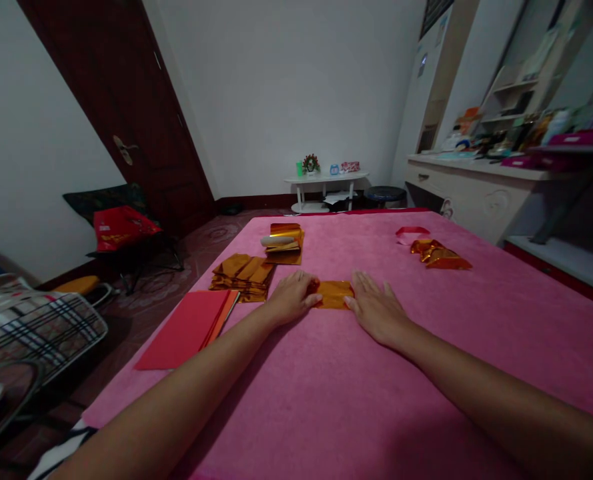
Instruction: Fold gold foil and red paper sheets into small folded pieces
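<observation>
A small gold foil sheet (pixel 334 295) lies flat on the pink cloth between both hands. My left hand (pixel 294 297) touches its left edge, fingers bent and close together, with the thumb at the near corner. On the right edge rests my right hand (pixel 377 307), palm down, fingers stretched out. A stack of folded gold sheets (pixel 245 277) sits left of my left hand. Behind it, more gold sheets (pixel 297 255) lie with a grey rounded object (pixel 277 241) on top. Red paper sheets (pixel 183 330) are at the near left.
Folded gold foil (pixel 439 255) and a pink-red ribbon (pixel 412 231) lie at the far right of the pink-covered table (pixel 316 400). Beyond stand a white side table (pixel 326 179), a cluttered dresser (pixel 476 175) and, left, a chair with a red bag (pixel 125 229).
</observation>
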The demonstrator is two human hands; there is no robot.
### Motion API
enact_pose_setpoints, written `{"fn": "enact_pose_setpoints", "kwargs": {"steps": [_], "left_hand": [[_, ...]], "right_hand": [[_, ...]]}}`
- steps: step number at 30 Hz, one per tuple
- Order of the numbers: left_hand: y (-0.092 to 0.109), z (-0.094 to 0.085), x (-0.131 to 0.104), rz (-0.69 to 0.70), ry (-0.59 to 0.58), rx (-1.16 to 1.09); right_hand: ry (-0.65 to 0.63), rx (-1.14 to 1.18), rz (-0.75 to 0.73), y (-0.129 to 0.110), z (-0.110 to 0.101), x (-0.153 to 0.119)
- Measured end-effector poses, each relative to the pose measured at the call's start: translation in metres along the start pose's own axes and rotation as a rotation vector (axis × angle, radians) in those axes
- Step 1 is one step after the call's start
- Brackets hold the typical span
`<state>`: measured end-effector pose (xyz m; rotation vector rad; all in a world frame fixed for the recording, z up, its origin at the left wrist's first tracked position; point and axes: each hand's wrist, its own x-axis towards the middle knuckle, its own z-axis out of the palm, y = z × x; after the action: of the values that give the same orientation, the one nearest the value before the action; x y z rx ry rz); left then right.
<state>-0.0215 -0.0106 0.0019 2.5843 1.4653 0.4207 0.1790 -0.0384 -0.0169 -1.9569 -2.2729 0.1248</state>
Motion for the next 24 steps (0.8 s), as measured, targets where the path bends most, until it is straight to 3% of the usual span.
{"fn": "enact_pose_setpoints", "kwargs": {"steps": [3, 5, 8, 12, 16, 20, 24], "left_hand": [[0.02, -0.001, 0.01, -0.129, -0.017, 0.104], [0.037, 0.005, 0.017, -0.262, 0.071, 0.234], [0.049, 0.015, 0.025, -0.259, 0.184, 0.318], [0.029, 0.016, 0.02, -0.255, 0.101, 0.236], [0.009, 0.012, 0.01, -0.216, 0.13, 0.185], [0.011, 0.017, 0.011, -0.216, 0.165, 0.243], [0.013, 0.017, 0.012, -0.234, 0.131, 0.241]], "right_hand": [[0.036, -0.013, 0.012, 0.0, 0.001, -0.001], [0.052, -0.026, 0.013, -0.002, 0.002, -0.001], [0.055, -0.032, -0.001, -0.002, 0.003, -0.001], [0.059, -0.014, -0.006, 0.003, 0.005, 0.001], [0.085, 0.002, -0.013, 0.0, 0.001, 0.0], [0.229, 0.017, -0.197, -0.032, -0.011, -0.005], [0.133, 0.146, -0.337, -0.062, -0.007, -0.011]]}}
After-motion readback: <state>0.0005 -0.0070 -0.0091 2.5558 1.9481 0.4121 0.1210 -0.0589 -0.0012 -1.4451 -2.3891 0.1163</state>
